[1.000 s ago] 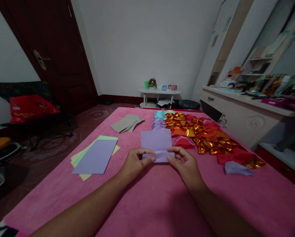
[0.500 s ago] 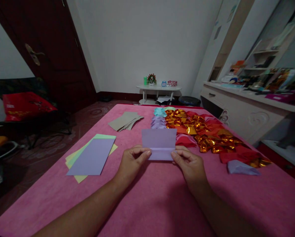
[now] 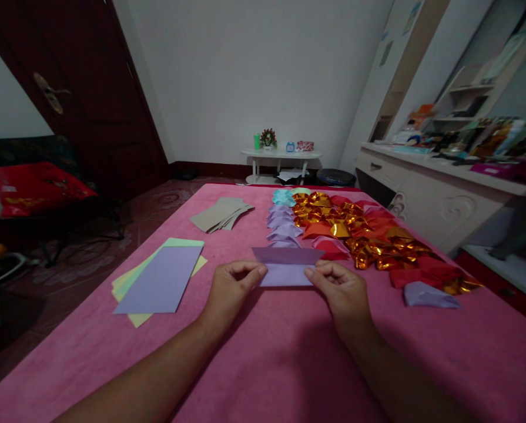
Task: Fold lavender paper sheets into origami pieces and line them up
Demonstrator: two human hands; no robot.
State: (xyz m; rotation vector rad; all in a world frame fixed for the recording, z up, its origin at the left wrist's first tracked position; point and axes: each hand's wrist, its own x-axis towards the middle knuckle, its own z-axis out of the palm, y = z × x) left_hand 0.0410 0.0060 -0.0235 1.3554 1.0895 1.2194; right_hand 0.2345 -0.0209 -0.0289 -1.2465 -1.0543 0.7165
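Pink-covered desk [image 3: 263, 364] over there: red and gold folded pieces [image 3: 377, 239] crowd the right, coloured sheets [image 3: 161, 282] fan out left, grey sheets [image 3: 221, 215] farther back, lilac folded pieces [image 3: 284, 231] lined up centre. Mid-desk, just short of that row, left hand [image 3: 234, 285] and right hand [image 3: 345, 289] pinch opposite ends of a part-folded purple paper [image 3: 287, 275], thumb against fingers.

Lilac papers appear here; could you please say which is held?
The creased lilac paper sheet, pinched between left hand and right hand; the flat lilac sheet and folded lilac pieces lie untouched.
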